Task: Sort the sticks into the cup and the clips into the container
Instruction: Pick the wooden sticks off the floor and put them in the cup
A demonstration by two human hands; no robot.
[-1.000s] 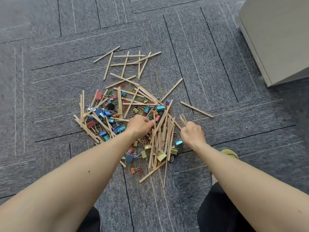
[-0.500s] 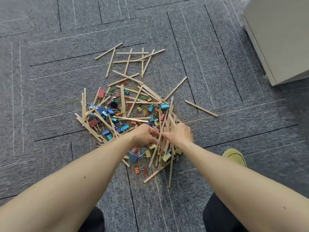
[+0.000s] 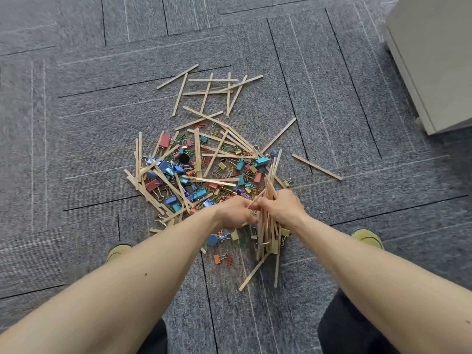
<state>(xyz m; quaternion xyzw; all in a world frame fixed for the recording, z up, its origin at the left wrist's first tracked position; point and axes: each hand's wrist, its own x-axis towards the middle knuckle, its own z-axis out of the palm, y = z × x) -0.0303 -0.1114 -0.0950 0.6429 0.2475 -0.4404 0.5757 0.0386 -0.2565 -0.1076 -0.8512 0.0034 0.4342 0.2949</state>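
No legible txt, labels or nos. anywhere.

We record a single view: a wide-angle camera worn at the person's head. It faces forward and steeply down onto the carpet (image 3: 76,154). Range is close: both forearms (image 3: 132,284) enter from the bottom edge, sticks (image 3: 207,93) mid-frame.

Pale wood sticks (image 3: 277,136); multicoloured clips (image 3: 261,160); grey striped carpet (image 3: 76,123).

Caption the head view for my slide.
Left hand and right hand grip a bundle of sticks amid scattered clips on grey carpet.
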